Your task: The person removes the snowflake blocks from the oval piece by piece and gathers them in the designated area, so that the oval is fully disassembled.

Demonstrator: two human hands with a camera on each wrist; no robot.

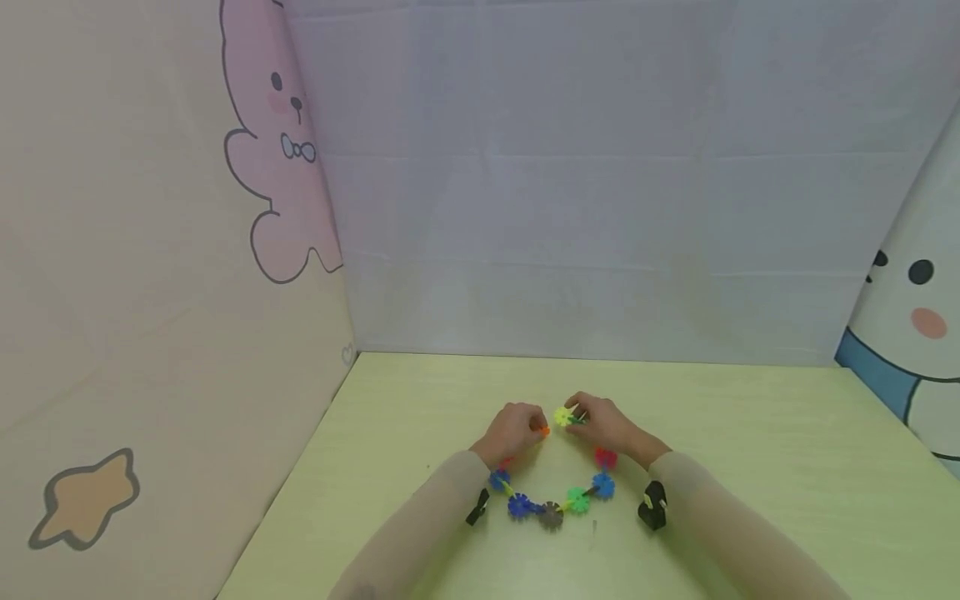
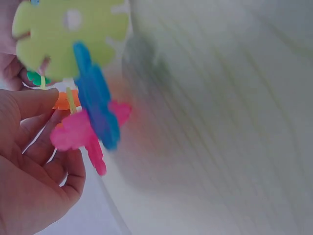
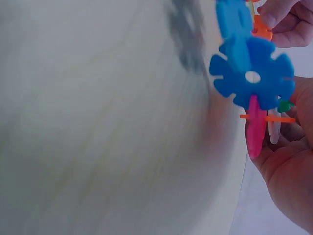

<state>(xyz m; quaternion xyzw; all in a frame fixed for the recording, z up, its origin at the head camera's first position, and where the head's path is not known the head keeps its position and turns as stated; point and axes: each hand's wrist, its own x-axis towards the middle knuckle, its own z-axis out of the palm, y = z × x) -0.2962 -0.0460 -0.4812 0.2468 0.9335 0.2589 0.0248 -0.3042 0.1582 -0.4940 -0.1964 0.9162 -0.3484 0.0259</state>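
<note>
My left hand [image 1: 512, 433] pinches an orange snowflake disc [image 1: 545, 431] at one end of a chain of slotted plastic discs. My right hand [image 1: 604, 425] holds the other end between thumb and fingers, by a green disc [image 1: 577, 421] with a yellow disc [image 1: 562, 417] joined to it. A small gap separates the two ends. Between the hands the chain loops toward me through a dark blue disc [image 1: 519, 505], a grey disc [image 1: 551, 516] and a red disc [image 1: 606, 457]. In the left wrist view, a pink disc [image 2: 73, 131] sits beside the pinched orange one.
The pale yellow tabletop [image 1: 757, 450] spreads around both arms. Behind it hangs a plain whitish cloth [image 1: 600, 183], with cartoon-printed cloth [image 1: 172, 333] at the left side. Black wrist devices [image 1: 653, 505] are on both forearms.
</note>
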